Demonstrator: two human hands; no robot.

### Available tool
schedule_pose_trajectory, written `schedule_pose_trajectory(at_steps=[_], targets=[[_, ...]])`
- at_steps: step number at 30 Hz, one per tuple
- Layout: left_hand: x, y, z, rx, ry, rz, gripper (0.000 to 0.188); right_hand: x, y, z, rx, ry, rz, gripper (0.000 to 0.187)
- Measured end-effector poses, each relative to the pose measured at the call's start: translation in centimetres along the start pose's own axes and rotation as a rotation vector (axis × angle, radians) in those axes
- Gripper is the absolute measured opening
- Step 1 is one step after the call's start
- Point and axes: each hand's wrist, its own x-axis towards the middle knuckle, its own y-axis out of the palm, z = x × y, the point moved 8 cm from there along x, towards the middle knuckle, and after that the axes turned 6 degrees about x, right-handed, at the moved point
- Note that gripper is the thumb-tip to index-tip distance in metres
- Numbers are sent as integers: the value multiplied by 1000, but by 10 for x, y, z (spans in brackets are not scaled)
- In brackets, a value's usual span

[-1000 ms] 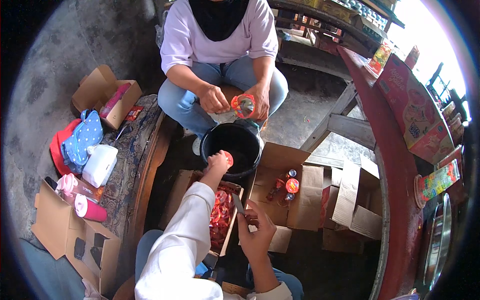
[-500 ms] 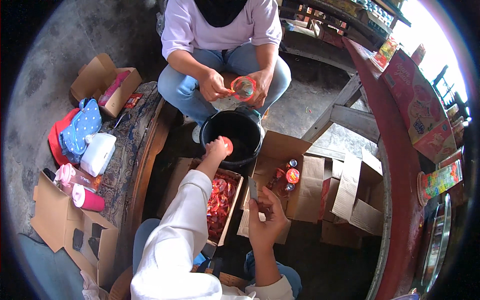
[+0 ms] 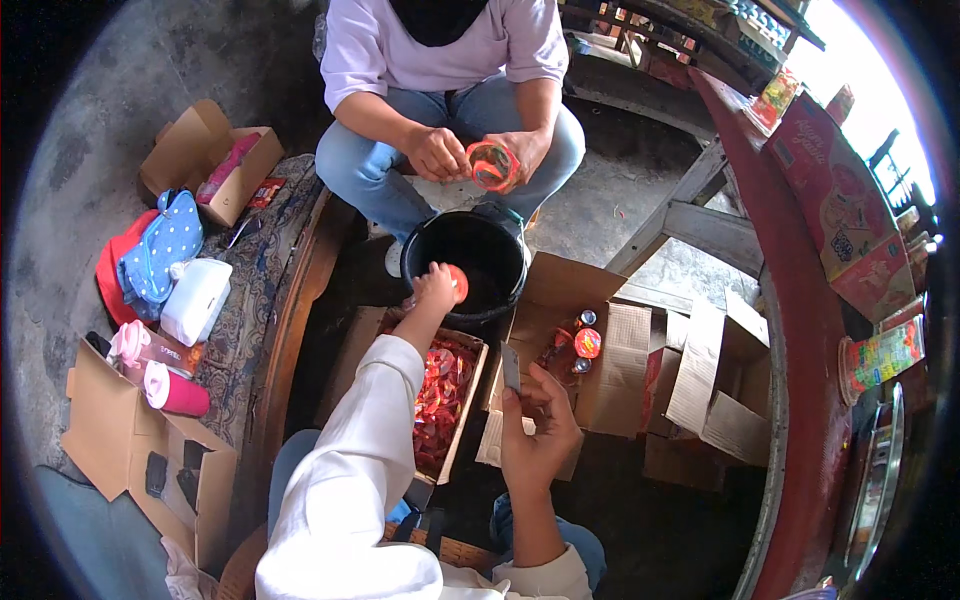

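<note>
My left hand [image 3: 434, 292] reaches to the near left rim of a black bucket [image 3: 412, 262] and holds a cup with a round red top [image 3: 458, 284] over its opening. Between the thumb and fingers of my right hand [image 3: 540, 425] is a thin grey blade [image 3: 511, 367], pointing up. Beneath my left forearm, a carton [image 3: 465, 425] holds many red crumpled wrappers [image 3: 445, 395]. Left of the blade's far side, an open cardboard box [image 3: 615, 365] contains several cups, one with a red lid [image 3: 587, 343].
Across the bucket, a seated person holds a red-rimmed cup [image 3: 493, 166]. Emptied-looking cartons [image 3: 735, 410] stand on the right beside a red bench [image 3: 800, 400]. At left, a patterned mat [image 3: 262, 280] bears a blue dotted pouch [image 3: 165, 255], a white case [image 3: 196, 302] and pink bottle [image 3: 178, 390].
The other person's cup has tilted, its red face turning more toward me. My left hand stays at the bucket with its cup; my right hand has shifted very slightly with the blade.
</note>
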Motion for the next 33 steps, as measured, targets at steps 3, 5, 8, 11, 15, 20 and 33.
schedule_pose_trajectory(at_steps=[3, 5, 8, 11, 15, 20, 33], targets=[[-14, 9, -15, -72, 70, 82, 64, 1, -5, -1, -40, -37, -13, 33], [-23, 0, -5, -314, 79, -47, 65, -2, -5, 2, -8, -22, -8, 33], [-38, -21, 15, -808, -36, -324, 59, -6, -5, 3, 124, 49, -21, 31], [-40, -37, 22, -1203, 133, -251, 51, -10, 0, 5, 323, 111, -48, 30], [-93, -106, -5, -1532, 365, -224, 46, -5, -12, -5, 278, 62, -79, 29], [-199, -166, 29, -1450, 464, -289, 54, -11, -4, -13, 318, 74, -35, 29], [-305, -146, 76, -1320, 429, -476, 62, -51, 27, 39, -38, -213, 201, 28]])
